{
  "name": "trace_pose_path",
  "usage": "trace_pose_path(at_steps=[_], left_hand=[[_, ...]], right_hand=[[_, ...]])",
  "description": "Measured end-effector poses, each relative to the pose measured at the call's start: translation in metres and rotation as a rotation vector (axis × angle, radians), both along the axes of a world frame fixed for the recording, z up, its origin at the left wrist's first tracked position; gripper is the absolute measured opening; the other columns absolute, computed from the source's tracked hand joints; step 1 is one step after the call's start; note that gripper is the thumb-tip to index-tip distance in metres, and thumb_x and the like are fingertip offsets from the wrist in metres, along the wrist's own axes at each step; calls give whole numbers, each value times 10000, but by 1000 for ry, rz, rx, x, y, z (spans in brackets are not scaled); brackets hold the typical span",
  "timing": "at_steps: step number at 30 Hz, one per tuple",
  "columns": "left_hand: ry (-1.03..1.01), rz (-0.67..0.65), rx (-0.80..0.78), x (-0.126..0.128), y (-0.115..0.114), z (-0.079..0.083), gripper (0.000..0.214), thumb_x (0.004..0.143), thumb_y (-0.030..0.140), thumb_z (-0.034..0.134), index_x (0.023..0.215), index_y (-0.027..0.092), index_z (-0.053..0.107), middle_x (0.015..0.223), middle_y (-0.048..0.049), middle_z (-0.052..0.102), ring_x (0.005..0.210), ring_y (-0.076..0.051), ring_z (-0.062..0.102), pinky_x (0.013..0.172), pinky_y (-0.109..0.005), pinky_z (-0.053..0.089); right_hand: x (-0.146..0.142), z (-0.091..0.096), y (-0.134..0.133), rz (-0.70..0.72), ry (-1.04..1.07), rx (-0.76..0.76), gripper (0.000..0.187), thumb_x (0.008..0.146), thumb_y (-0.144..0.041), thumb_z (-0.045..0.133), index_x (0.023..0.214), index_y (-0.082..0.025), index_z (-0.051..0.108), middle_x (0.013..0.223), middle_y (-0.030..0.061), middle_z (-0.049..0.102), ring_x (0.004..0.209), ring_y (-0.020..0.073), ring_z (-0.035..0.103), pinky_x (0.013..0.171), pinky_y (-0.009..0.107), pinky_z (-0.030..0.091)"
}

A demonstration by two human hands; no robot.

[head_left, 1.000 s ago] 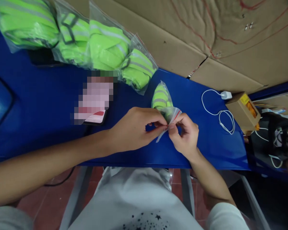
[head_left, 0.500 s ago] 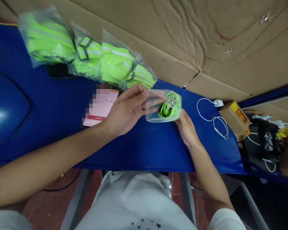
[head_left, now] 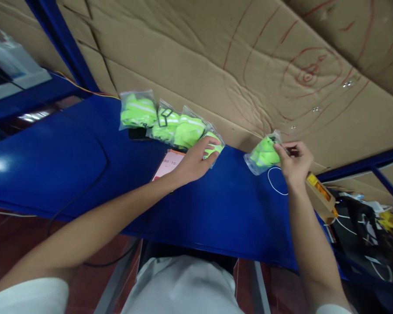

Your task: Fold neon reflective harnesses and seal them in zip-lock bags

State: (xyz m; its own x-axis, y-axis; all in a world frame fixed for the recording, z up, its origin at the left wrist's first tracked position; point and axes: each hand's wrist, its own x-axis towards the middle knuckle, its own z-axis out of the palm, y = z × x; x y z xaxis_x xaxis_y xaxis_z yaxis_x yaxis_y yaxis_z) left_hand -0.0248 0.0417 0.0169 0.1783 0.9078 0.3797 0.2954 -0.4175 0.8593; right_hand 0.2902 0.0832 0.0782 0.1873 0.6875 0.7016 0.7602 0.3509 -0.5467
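My right hand (head_left: 294, 163) pinches the top edge of a small clear zip bag (head_left: 263, 153) with a neon green strap inside, holding it up above the blue table (head_left: 85, 161) at the right. My left hand (head_left: 196, 161) reaches forward with its fingers curled over the nearest bagged green strap (head_left: 212, 146) at the right end of a row of several such bags (head_left: 163, 122) along the back of the table. A phone (head_left: 168, 165) with a pink screen lies just left of my left wrist.
A cardboard wall (head_left: 216, 65) stands behind the table. A white cable (head_left: 275, 183) and a small brown box (head_left: 319, 196) sit at the right end. Past the table's right edge lies a dark heap of cables (head_left: 363, 226). The floor below is red.
The hands have parted. My right hand carried the sealed bag up and right. My left hand let go and reached to the row of bags. The view tilted up.
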Motion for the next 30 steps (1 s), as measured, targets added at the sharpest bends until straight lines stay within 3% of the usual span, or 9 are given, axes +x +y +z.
trace_pose_path(at_steps=[4, 9, 14, 18, 23, 26, 30], left_hand=[[510, 131, 72, -6, 10, 3, 343, 988, 301, 515, 1295, 150, 542, 1296, -158, 643, 1219, -297, 623, 1022, -460, 516], [713, 189, 47, 6, 23, 13, 470, 982, 387, 535, 1353, 100, 552, 1359, -243, 586, 1288, -417, 552, 1075, -554, 427], [870, 251, -24, 22, 40, 10, 714, 944, 545, 583, 1471, 77, 471, 1472, -317, 501, 1346, -497, 492, 1077, -607, 387], [974, 254, -63, 31, 48, -2, 877, 898, 607, 640, 1578, 125, 367, 1581, -324, 406, 1445, -522, 382, 1109, -625, 340], [1042, 257, -60, 34, 48, -10, 847, 933, 544, 619, 1618, 150, 313, 1632, -308, 343, 1481, -490, 344, 1129, -599, 316], [1067, 256, -66, 35, 48, -11, 889, 928, 580, 613, 1626, 131, 293, 1630, -330, 328, 1473, -488, 358, 1127, -601, 312], [1087, 249, -68, 36, 51, -9, 859, 920, 505, 640, 1619, 140, 300, 1588, -317, 403, 1439, -475, 407, 1109, -583, 340]], right_hand=[[11, 13, 21, -26, -93, 76, 274, 831, -430, 758, 788, -177, 661, 779, 21, 666, 729, 170, 585, 700, 308, 456], [25, 28, 33, -31, -60, 108, 293, 825, -438, 743, 770, -176, 622, 696, -17, 592, 616, 133, 489, 611, 277, 400], [32, 45, 35, -134, -103, 236, 267, 846, -415, 714, 762, -194, 590, 703, -19, 558, 646, 144, 483, 651, 292, 410], [34, 47, 29, -158, -200, 235, 279, 917, -450, 636, 817, -196, 580, 762, 0, 576, 693, 157, 519, 692, 307, 438], [38, 45, 26, -199, -175, 282, 284, 898, -451, 671, 807, -204, 565, 771, 0, 574, 715, 164, 553, 727, 322, 462], [44, 52, 24, -304, -33, 436, 275, 943, -463, 614, 829, -227, 529, 784, 3, 546, 722, 180, 549, 735, 345, 471], [48, 62, 22, -306, 21, 519, 275, 934, -462, 649, 829, -255, 503, 793, 12, 534, 739, 194, 541, 739, 355, 470]])
